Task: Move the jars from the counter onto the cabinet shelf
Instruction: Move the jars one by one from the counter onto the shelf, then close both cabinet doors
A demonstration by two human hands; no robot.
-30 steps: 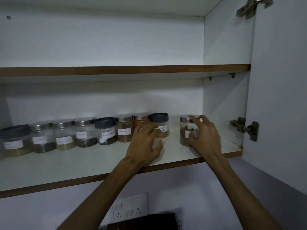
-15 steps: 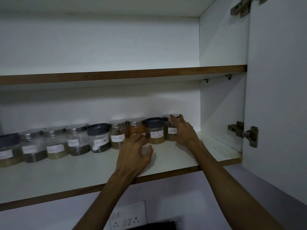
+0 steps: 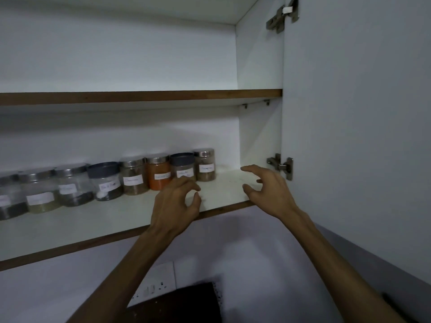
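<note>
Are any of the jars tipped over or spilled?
No. The jars stand upright in a neat row at the back of the lower shelf, lids on. Both hands, left and right, hold nothing.

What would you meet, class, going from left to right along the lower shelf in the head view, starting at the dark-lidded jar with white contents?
dark-lidded jar with white contents → steel-lidded brown jar → orange jar → second dark-lidded jar → last steel-lidded jar → right hand → lower door hinge

Two bare forearms, left hand (image 3: 173, 202), right hand (image 3: 270, 191), no sleeves.
</note>
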